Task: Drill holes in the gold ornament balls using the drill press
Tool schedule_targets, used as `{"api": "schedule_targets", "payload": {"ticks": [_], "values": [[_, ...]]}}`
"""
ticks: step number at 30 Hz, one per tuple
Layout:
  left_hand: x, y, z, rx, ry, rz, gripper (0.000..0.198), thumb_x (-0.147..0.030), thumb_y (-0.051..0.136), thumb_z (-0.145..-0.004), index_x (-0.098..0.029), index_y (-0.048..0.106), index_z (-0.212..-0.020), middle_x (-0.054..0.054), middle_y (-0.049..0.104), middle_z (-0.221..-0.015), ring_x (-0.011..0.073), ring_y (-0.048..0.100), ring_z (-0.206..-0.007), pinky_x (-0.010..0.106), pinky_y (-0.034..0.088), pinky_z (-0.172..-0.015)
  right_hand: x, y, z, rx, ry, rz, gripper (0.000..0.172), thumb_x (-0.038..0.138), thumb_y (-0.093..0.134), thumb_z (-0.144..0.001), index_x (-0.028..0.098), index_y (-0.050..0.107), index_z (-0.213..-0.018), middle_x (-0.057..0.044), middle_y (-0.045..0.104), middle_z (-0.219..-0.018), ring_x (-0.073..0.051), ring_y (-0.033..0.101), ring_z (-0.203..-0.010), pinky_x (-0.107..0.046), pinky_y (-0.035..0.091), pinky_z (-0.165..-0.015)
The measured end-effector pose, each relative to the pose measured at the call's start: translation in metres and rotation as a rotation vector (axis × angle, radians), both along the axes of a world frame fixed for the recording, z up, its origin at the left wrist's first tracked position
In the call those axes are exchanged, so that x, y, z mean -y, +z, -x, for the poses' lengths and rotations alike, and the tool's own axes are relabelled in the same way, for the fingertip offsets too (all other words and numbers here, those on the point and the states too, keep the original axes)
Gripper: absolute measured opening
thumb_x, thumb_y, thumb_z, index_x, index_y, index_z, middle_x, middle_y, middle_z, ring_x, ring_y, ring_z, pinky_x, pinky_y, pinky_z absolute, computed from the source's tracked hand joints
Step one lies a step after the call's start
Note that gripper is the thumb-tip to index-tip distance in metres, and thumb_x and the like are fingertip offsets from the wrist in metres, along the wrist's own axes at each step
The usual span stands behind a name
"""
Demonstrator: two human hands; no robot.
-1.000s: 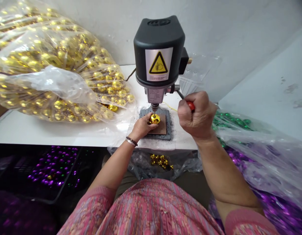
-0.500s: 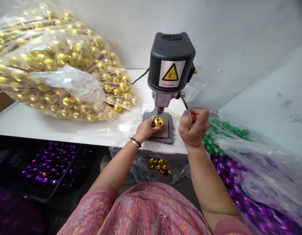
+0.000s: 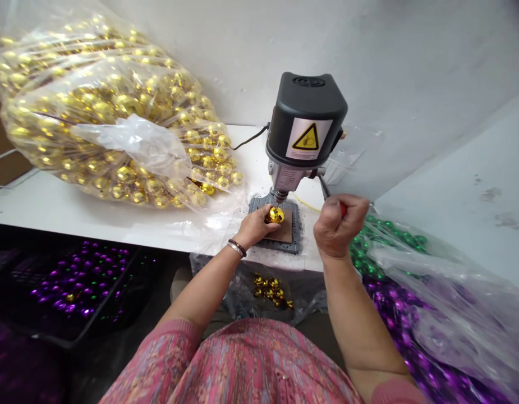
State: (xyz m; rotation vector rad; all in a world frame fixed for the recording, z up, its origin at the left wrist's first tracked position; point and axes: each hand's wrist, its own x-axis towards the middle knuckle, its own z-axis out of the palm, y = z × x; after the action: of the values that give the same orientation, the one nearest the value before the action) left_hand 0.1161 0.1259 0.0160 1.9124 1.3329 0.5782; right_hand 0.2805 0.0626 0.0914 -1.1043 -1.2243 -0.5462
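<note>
A small black bench drill (image 3: pixel 306 124) stands on the white table (image 3: pixel 74 213). My left hand (image 3: pixel 254 226) pinches a gold faceted ball (image 3: pixel 275 215) on the brown pad of the grey base plate (image 3: pixel 296 230), right under the drill bit. My right hand (image 3: pixel 339 225) is a fist wrapped round the red knob of the drill's feed lever (image 3: pixel 342 209), to the right of the base.
A big clear bag of gold balls (image 3: pixel 103 118) fills the table's left. Bags of green balls (image 3: pixel 389 238) and purple balls (image 3: pixel 414 331) lie at the right. A dark crate of purple balls (image 3: pixel 78 275) sits below left; a small bag of gold balls (image 3: pixel 270 289) hangs under the table edge.
The view has shifted, so the drill sits further right and lower in frame. Both hands keep their holds on the ball and the lever.
</note>
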Motion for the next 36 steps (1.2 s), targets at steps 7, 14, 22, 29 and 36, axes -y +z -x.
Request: {"api": "schedule_targets", "payload": {"ticks": [7, 14, 22, 29, 36], "values": [[0.006, -0.005, 0.008, 0.257, -0.064, 0.084, 0.069, -0.017, 0.078, -0.071, -0.017, 0.062, -0.138, 0.006, 0.075, -0.116, 0.0221, 0.070, -0.102, 0.032, 0.054, -0.095, -0.020, 0.081, -0.009, -0.199, 0.076, 0.247, 0.027, 0.027, 0.052, -0.091, 0.023, 0.035, -0.071, 0.006, 0.038, -0.062, -0.008, 0.033, -0.060, -0.025, 0.031, -0.061], [0.044, 0.002, 0.049, 0.265, -0.284, 0.042, 0.068, -0.023, 0.078, -0.073, -0.022, 0.062, -0.139, 0.008, 0.070, -0.134, 0.0227, 0.068, -0.117, 0.036, 0.053, -0.104, -0.020, 0.083, -0.012, -0.196, 0.080, 0.330, 0.024, 0.028, 0.050, -0.096, 0.021, 0.039, -0.076, 0.008, 0.035, -0.066, -0.007, 0.033, -0.064, -0.024, 0.036, -0.069], [0.013, 0.018, 0.096, -0.074, -0.027, -0.107, 0.037, -0.028, 0.062, -0.093, -0.018, 0.072, -0.126, 0.011, 0.075, -0.124, 0.0230, 0.070, -0.108, 0.035, 0.054, -0.099, -0.020, 0.081, -0.013, -0.203, 0.038, 0.337, 0.020, 0.028, 0.049, -0.092, 0.021, 0.039, -0.075, 0.007, 0.038, -0.062, -0.008, 0.036, -0.060, -0.026, 0.032, -0.064], [-0.091, 0.034, 0.109, -0.648, 0.203, -0.394, 0.043, -0.003, 0.043, -0.086, -0.008, 0.074, -0.116, 0.025, 0.069, -0.126, 0.0338, 0.062, -0.122, 0.046, 0.045, -0.107, -0.014, 0.080, -0.012, -0.242, 0.059, 0.350, 0.026, 0.044, 0.051, -0.087, 0.022, 0.044, -0.076, 0.007, 0.043, -0.058, -0.008, 0.040, -0.055, -0.027, 0.035, -0.059], [-0.121, 0.021, 0.088, -0.750, 0.218, -0.206, 0.049, -0.025, 0.053, -0.092, -0.009, 0.058, -0.138, 0.024, 0.073, -0.114, 0.0391, 0.064, -0.116, 0.057, 0.034, -0.106, -0.009, 0.081, -0.009, -0.233, 0.073, 0.344, 0.027, 0.046, 0.051, -0.084, 0.022, 0.046, -0.074, 0.006, 0.044, -0.058, -0.007, 0.040, -0.053, -0.025, 0.034, -0.055]]}}
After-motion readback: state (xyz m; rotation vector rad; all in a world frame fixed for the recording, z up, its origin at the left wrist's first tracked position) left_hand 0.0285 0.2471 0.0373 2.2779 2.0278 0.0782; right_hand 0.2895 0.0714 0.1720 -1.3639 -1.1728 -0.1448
